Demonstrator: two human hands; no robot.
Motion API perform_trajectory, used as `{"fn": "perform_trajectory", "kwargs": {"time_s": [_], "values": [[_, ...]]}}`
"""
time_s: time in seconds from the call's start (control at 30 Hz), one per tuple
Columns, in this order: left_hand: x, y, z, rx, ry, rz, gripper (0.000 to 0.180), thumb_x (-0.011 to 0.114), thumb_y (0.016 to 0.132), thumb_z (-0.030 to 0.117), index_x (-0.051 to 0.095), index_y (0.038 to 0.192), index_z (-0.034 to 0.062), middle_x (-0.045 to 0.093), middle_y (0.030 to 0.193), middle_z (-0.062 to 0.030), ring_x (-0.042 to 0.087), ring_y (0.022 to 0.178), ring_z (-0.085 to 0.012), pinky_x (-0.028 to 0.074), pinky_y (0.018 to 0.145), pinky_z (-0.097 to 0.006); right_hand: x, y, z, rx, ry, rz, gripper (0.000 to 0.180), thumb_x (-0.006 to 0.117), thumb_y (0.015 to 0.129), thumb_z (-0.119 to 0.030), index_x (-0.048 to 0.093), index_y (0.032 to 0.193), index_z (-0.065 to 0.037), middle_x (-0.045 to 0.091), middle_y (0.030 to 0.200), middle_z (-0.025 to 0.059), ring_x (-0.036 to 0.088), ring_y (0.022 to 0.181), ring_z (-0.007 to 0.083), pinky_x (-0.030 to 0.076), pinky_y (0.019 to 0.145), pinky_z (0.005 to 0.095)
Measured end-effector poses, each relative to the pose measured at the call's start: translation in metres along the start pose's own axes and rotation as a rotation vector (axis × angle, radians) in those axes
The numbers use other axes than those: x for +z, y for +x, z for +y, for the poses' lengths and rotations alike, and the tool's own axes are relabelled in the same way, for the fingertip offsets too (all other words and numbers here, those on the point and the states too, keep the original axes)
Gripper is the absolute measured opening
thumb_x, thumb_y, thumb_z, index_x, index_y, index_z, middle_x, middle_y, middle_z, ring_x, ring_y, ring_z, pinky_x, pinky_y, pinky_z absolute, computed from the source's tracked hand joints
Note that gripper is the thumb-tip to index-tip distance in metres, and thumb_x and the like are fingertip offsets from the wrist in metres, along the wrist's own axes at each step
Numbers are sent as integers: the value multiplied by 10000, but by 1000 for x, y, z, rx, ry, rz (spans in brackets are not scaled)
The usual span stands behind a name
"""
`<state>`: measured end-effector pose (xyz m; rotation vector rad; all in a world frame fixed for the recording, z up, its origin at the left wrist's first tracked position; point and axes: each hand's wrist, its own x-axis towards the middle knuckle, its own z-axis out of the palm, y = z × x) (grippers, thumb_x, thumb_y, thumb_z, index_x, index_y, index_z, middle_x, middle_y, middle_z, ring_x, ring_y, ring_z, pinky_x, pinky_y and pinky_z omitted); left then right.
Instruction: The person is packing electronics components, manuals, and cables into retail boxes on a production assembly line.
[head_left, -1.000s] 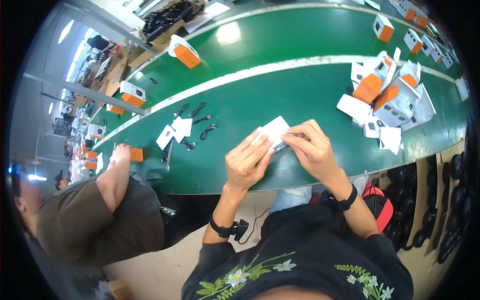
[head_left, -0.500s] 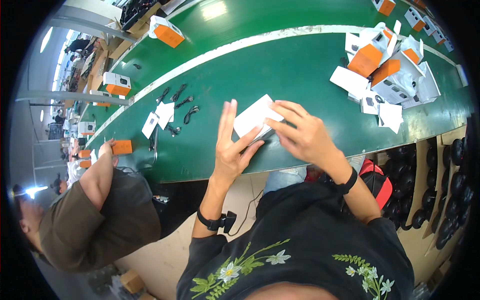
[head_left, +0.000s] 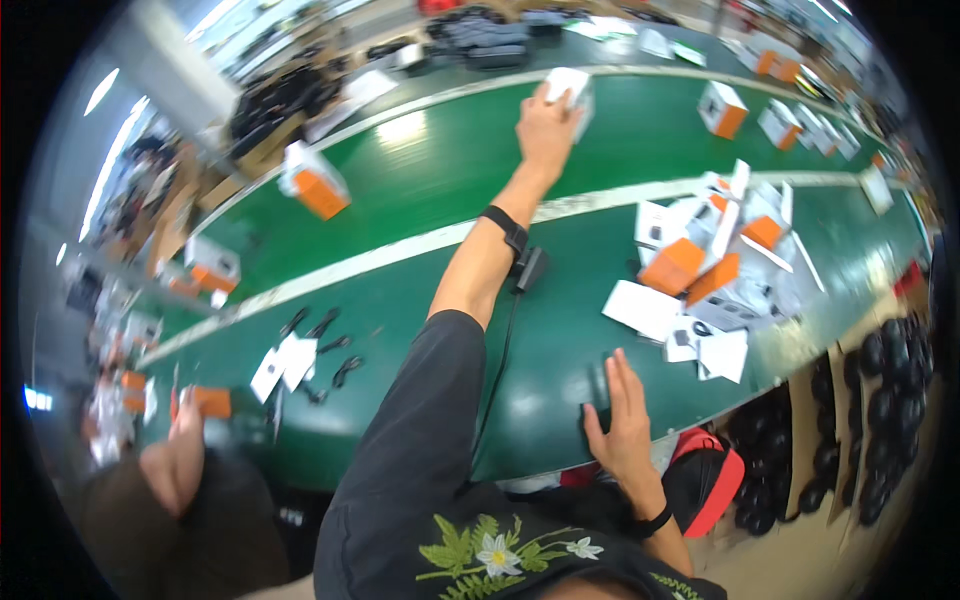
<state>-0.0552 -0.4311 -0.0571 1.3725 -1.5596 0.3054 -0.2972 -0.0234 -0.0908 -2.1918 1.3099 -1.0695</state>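
Note:
My left arm stretches far out over the brighter green strip beyond the white divider. There my left hand [head_left: 548, 128] grips a small white box [head_left: 571, 83] from above, its fingers closed over it and hiding part of the near side. Close to the table's front edge, my right hand [head_left: 624, 425] is held with fingers extended and nothing in it. Nearest to it lie white cards [head_left: 722, 354] and an open white flap [head_left: 642, 309], at the edge of a heap of opened white-and-orange boxes [head_left: 690, 265].
Coiled black cables [head_left: 322, 323] and white leaflets [head_left: 290, 362] lie on the left of the green table [head_left: 420, 370]. White-and-orange boxes [head_left: 316, 182] stand along the far strip [head_left: 440, 140]. A co-worker's hand [head_left: 186, 412] is beside an orange box [head_left: 210, 402] at left.
The white box went from between both hands to the far strip in my left hand. My right hand let go and drew back, fingers extended. The view has shifted upward.

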Motion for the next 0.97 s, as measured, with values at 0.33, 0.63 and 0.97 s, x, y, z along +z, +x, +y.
{"fn": "perform_trajectory", "kwargs": {"time_s": [0.33,0.63,0.97], "values": [[-138,-23,-91,-113,440,500,1280,985,761,548,291,1712,45,229,1724,-364,237,1611,-543,254,1296,-681,-33,18,43,175,-238,336,322,773,904,49,789,1219,-19,755,1198,170,720,956,332,592,830,416],[-255,-45,-225,-1001,420,363,1448,1036,623,429,192,1765,148,640,1459,-386,655,1350,-521,515,1144,-592,-20,77,94,566,-228,253,702,947,861,-209,643,1479,-76,784,866,117,741,766,335,565,769,482],[-316,-229,75,-438,-14,97,1225,1019,787,334,322,1729,-22,618,1573,-256,645,1401,-314,483,1202,-447,-68,27,27,273,60,436,514,901,895,-67,776,1394,-77,816,938,107,705,716,160,546,662,325]]}}
